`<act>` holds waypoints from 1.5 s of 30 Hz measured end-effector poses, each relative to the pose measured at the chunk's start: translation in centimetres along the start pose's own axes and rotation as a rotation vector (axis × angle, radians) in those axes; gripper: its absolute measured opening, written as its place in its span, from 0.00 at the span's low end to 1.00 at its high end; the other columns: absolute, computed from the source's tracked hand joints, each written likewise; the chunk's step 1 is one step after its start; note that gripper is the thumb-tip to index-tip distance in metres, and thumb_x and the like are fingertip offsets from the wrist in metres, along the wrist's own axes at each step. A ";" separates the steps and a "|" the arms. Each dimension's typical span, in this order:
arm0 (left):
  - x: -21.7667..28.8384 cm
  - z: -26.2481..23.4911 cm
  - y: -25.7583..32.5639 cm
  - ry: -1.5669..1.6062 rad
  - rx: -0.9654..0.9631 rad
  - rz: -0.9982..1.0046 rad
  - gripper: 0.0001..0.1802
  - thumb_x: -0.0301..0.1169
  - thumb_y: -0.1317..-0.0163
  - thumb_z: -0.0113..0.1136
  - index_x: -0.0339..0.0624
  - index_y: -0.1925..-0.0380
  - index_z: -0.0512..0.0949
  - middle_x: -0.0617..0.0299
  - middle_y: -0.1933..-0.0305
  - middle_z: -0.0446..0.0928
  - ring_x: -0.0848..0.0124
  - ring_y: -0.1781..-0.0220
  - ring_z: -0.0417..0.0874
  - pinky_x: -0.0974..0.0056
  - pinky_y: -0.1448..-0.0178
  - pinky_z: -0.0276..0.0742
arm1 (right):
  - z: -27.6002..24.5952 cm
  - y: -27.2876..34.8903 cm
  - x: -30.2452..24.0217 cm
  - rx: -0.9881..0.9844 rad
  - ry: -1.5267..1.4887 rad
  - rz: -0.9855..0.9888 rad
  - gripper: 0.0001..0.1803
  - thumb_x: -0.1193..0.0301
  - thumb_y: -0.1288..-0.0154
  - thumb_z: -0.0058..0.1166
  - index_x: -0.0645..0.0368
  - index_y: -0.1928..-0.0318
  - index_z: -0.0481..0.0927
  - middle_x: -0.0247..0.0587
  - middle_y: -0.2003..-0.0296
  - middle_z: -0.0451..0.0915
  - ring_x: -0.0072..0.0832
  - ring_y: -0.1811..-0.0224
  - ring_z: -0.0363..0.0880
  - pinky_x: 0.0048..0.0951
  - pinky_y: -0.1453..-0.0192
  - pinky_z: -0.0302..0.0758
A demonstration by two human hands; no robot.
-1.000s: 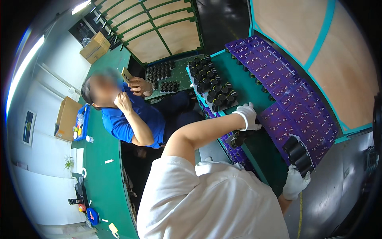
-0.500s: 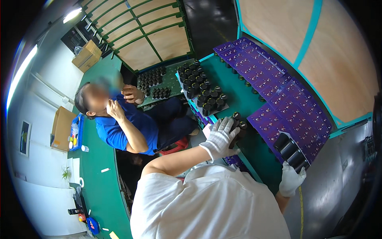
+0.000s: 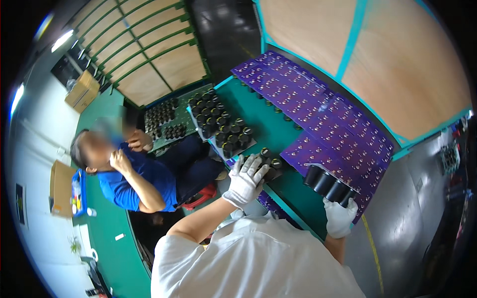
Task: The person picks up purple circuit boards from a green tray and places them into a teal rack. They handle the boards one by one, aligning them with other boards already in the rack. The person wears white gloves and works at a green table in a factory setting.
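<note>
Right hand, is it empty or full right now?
Full: the right hand grips the near end of a row of black cylinders.

At left, a co-worker in a blue shirt [image 3: 117, 191] sits on a red stool [image 3: 202, 196] beside a green surface [image 3: 107, 248] bearing two cardboard boxes [image 3: 61, 186], a blue tray [image 3: 84, 191] and a small green plant [image 3: 75, 245]. A green-framed plywood panel [image 3: 149, 55] stands far left; a turquoise-edged plywood board [image 3: 417, 74], right.

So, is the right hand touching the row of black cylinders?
Touching: the head view shows the gloved right hand gripping the row of black cylinders at its near end.
</note>
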State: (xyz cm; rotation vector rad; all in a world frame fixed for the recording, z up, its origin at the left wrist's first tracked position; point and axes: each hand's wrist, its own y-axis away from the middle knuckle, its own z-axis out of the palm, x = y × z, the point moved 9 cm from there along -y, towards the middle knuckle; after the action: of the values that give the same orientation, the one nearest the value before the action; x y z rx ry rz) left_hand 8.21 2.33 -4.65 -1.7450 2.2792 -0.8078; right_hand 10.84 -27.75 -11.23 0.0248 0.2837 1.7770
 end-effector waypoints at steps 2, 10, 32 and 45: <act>0.3 -0.4 -0.4 0.001 0.063 0.051 0.31 0.29 0.60 0.66 0.49 0.49 0.77 0.53 0.44 0.76 0.54 0.35 0.72 0.39 0.32 0.61 | 2.4 1.0 0.7 0.038 0.250 -0.098 0.23 0.79 0.49 0.59 0.56 0.49 0.77 0.44 0.50 0.78 0.33 0.48 0.76 0.43 0.38 0.72; 0.6 0.3 -1.9 -0.102 -0.030 -0.004 0.28 0.26 0.52 0.62 0.48 0.46 0.75 0.51 0.42 0.74 0.48 0.35 0.69 0.36 0.29 0.55 | 5.5 2.8 0.2 0.186 1.301 -0.310 0.14 0.68 0.45 0.68 0.58 0.58 0.86 0.42 0.53 0.84 0.31 0.47 0.78 0.37 0.30 0.60; 30.5 9.7 2.9 0.750 -0.287 0.749 0.28 0.33 0.41 0.61 0.39 0.40 0.73 0.41 0.34 0.67 0.43 0.35 0.71 0.45 0.33 0.68 | -2.6 28.1 -10.0 -0.133 -0.298 -0.766 0.11 0.72 0.34 0.50 0.54 0.52 0.76 0.38 0.55 0.77 0.28 0.52 0.78 0.30 0.52 0.82; 27.9 7.6 0.6 0.963 -0.259 0.376 0.18 0.29 0.45 0.62 0.39 0.53 0.77 0.43 0.43 0.73 0.45 0.44 0.76 0.51 0.39 0.74 | 0.3 22.2 -9.3 0.215 1.164 -1.082 0.22 0.77 0.50 0.66 0.67 0.52 0.78 0.43 0.56 0.82 0.31 0.56 0.80 0.31 0.49 0.76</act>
State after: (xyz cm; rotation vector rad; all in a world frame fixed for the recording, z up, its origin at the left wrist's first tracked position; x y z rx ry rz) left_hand 2.43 -25.99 -5.98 -0.9946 3.2799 -1.5474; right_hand -8.25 -41.06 -5.17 -0.8682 1.0738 0.5044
